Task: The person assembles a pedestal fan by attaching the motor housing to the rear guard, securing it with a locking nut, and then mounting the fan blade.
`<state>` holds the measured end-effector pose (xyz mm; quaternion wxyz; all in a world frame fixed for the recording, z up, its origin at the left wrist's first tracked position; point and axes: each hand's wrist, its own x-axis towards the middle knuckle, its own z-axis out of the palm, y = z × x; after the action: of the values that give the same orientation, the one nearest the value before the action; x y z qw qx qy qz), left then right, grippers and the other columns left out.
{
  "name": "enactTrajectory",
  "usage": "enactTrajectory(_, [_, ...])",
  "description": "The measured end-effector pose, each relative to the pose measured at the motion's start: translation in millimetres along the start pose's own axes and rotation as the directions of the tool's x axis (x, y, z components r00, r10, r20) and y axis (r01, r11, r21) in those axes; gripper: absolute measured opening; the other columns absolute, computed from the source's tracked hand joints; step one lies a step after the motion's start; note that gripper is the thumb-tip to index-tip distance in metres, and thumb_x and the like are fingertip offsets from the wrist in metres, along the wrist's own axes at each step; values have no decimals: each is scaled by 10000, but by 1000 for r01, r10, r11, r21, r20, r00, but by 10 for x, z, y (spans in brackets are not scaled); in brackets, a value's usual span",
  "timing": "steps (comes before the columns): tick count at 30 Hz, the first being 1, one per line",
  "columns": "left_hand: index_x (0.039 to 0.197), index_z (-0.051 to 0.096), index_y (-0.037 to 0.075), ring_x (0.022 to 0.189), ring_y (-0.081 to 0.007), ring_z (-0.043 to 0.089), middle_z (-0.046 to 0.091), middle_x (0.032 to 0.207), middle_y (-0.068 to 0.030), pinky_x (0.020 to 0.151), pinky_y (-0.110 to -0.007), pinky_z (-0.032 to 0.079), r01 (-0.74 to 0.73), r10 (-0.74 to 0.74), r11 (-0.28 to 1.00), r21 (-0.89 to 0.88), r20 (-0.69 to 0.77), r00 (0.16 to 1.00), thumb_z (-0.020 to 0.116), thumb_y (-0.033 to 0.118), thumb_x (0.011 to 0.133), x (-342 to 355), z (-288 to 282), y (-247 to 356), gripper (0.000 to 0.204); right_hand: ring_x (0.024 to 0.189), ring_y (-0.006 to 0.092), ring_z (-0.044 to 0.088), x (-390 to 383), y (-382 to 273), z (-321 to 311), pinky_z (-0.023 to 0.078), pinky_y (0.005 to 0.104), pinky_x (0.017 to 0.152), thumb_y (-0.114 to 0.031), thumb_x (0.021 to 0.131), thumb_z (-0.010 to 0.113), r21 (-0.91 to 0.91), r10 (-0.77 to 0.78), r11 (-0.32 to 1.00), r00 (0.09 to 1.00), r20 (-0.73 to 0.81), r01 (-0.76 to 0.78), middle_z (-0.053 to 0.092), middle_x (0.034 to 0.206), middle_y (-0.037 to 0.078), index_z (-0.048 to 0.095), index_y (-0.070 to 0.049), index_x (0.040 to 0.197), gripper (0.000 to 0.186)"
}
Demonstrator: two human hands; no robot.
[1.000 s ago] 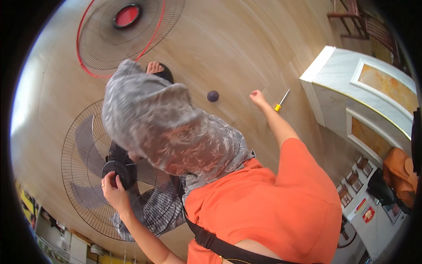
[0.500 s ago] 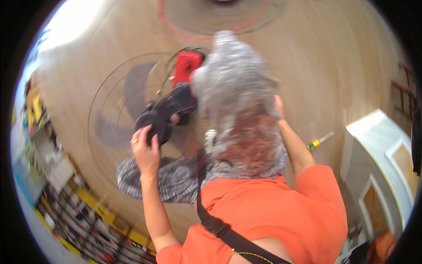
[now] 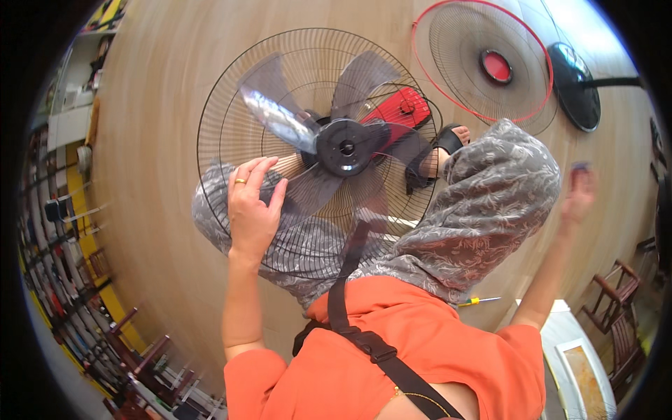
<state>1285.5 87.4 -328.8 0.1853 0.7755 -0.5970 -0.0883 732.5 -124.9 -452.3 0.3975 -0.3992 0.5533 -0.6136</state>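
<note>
A floor fan's head, with dark translucent blades, a black hub and a wire rear cage, lies between my spread legs. My left hand rests over the cage's left side, beside a lower blade, with thumb and fingers apart. A red housing shows through the wires behind the blades. Off to the right, my right hand is raised away from the fan, blurred, its fingers closed around a small dark object I cannot make out.
A red-rimmed front grille lies on the floor at the far right, beside a black round base with a pole. A yellow-handled screwdriver lies by my right hip, near a white cabinet. Wooden chairs and shelves stand around.
My view has turned, so the whole fan head now shows. My left hand has left the black hub area for the cage side. My right hand has swung outward from beside my knee.
</note>
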Motion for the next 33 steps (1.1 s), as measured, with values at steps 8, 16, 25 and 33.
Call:
enactTrajectory(8, [1178, 524, 90, 1109, -261, 453, 508, 1162, -102, 941, -363, 355, 240, -211, 971, 19, -412, 886, 666, 124, 749, -145, -518, -557, 453, 918, 171, 564, -1317, -1021, 2759, 451, 271, 809, 60, 744, 592, -165, -149, 865, 556, 818, 475, 583, 999, 64, 584, -29, 982, 254])
enactTrajectory(16, [1191, 506, 11, 908, -121, 546, 599, 981, -80, 841, -251, 416, 220, -425, 710, -669, -158, 891, 541, 189, 879, -15, -220, -1023, 361, 965, 301, 525, -2164, -249, 3214, 427, 361, 829, 11, 694, 622, -153, -41, 786, 297, 954, 599, 546, 1030, 96, 573, -68, 1002, 322])
enactTrajectory(25, [1127, 552, -20, 845, -112, 556, 620, 975, -65, 785, -242, 437, 219, -458, 725, -653, -220, 861, 482, 178, 903, -62, -143, -965, 307, 956, 290, 532, -2175, -271, 3244, 431, 349, 826, 31, 686, 626, -184, 17, 782, 275, 961, 596, 561, 1028, 89, 581, -66, 994, 326])
enactTrajectory(33, [1113, 561, -16, 826, -117, 561, 624, 967, -58, 773, -251, 442, 199, -444, 748, -633, -254, 859, 470, 167, 898, -61, -122, -975, 297, 942, 278, 548, -2213, -297, 3281, 442, 340, 802, 24, 679, 642, -196, 28, 794, 287, 958, 576, 572, 1012, 96, 589, -64, 992, 330])
